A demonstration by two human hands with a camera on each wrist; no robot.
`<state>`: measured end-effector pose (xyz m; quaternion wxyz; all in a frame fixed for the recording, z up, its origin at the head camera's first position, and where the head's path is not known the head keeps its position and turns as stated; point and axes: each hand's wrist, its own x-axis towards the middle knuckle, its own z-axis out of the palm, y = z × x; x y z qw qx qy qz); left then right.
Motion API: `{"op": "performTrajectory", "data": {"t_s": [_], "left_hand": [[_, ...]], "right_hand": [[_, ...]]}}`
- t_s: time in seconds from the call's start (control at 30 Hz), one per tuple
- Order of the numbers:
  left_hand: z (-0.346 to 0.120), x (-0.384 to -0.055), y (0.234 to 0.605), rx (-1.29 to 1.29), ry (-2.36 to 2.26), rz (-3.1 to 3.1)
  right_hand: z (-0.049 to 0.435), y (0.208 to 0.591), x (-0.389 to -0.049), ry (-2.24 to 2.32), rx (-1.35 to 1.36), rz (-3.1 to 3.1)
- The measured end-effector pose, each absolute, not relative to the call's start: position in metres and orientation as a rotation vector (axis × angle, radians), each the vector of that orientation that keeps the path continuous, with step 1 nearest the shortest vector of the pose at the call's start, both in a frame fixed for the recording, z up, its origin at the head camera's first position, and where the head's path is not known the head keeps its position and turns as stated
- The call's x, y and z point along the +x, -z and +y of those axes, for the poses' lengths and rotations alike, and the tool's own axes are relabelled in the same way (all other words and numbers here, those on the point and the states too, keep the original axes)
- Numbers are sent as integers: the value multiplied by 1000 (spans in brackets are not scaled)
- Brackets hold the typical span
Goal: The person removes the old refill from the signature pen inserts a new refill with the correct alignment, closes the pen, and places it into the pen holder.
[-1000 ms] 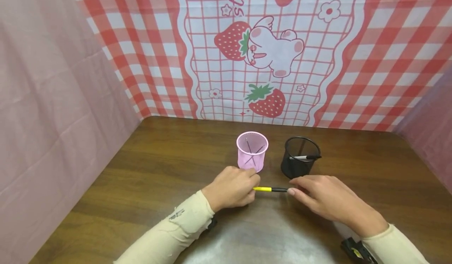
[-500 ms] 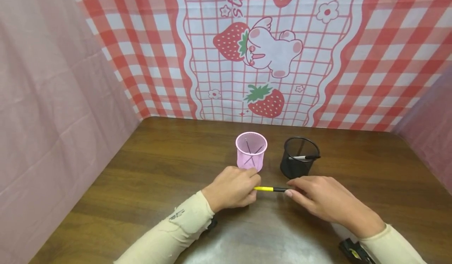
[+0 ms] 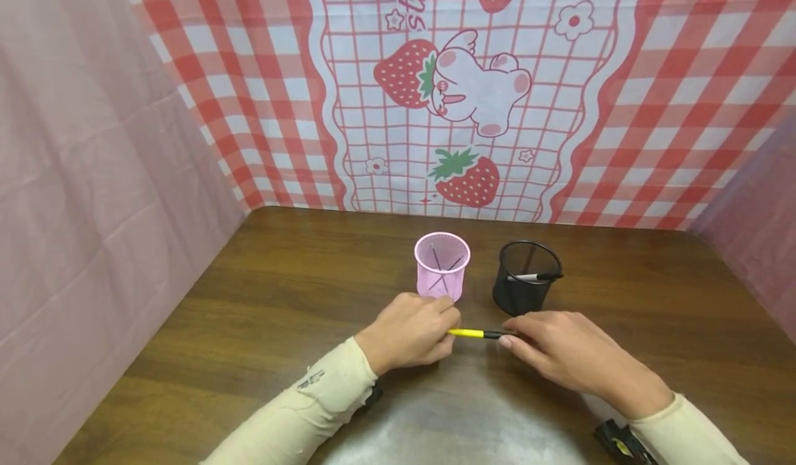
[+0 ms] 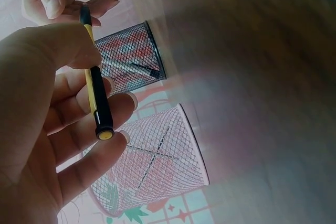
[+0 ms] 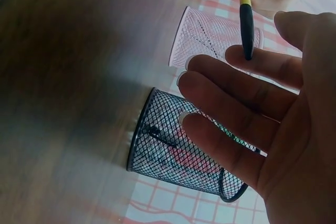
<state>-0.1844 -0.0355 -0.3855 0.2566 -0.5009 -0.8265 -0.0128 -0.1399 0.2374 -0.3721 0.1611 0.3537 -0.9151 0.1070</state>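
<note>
My left hand (image 3: 410, 330) pinches a yellow and black pen (image 3: 466, 333) between thumb and fingers, just in front of the pink mesh pen cup (image 3: 425, 282). The pen lies level and points right, its black end at my right hand (image 3: 569, 351). In the right wrist view that black end meets the index finger (image 5: 268, 64), while the thumb stands apart and the other fingers are loosely extended. Seen from the left wrist, the pen's rear end (image 4: 101, 100) is black with a yellow button. The black mesh pen cup (image 3: 511, 300) stands just beyond my right hand.
A white and black pen (image 3: 528, 278) leans inside the black cup. Both cups stand upright on the brown wooden table (image 3: 298, 278). A red and white strawberry cloth (image 3: 373, 126) hangs behind, with a pink curtain (image 3: 93, 175) at the left.
My right hand has shifted slightly left toward the left hand, its fingertips staying at the pen's black end. The left hand keeps its pinch on the pen. The cups stay put.
</note>
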Motion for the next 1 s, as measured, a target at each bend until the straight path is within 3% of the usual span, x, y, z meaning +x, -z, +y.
{"op": "performTrajectory", "data": {"t_s": [1.0], "left_hand": [[-32, -183, 384, -1395, 132, -2180]], "right_hand": [[232, 378, -140, -320, 1090, -2541]]}}
